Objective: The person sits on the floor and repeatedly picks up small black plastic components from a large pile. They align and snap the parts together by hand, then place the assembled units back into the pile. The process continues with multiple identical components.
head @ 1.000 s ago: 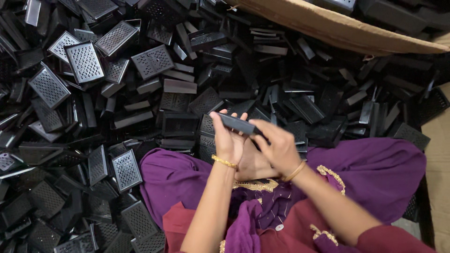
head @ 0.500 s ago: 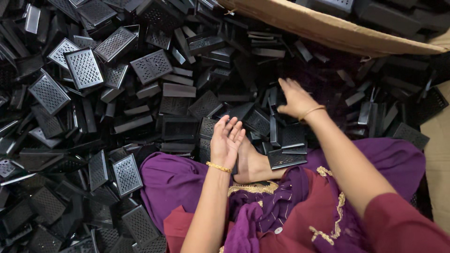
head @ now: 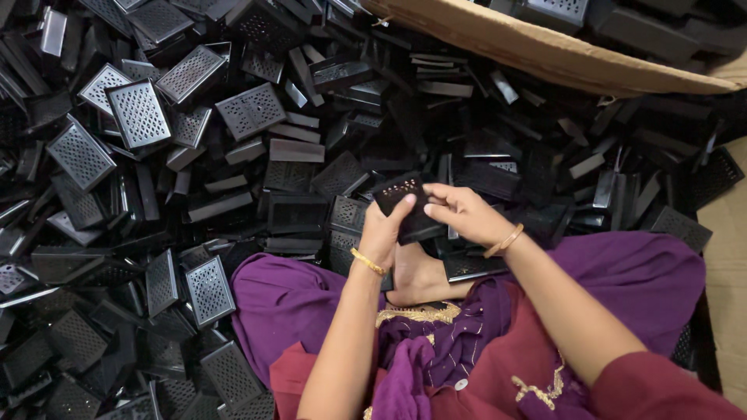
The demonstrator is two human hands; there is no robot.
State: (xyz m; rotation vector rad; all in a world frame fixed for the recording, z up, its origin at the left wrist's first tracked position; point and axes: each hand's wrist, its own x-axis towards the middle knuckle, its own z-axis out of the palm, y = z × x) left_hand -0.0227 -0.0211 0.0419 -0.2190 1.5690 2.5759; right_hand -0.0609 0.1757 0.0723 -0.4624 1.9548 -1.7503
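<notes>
Left hand (head: 383, 233) and right hand (head: 459, 211) pinch one black perforated plastic piece (head: 405, 204) from opposite ends — raised off the pile (head: 233, 155), holes up, in plain view

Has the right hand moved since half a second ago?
Yes. The right hand pulled back from the pile toward the bare foot, meeting the left hand on a black part.

**Floor under a heap of black parts**

Floor (head: 727, 257) shows bare and tan only at the right edge. Elsewhere black perforated plastic pieces (head: 140, 113) cover it in a loose pile. A cardboard box (head: 545, 50) sits at upper right.
</notes>
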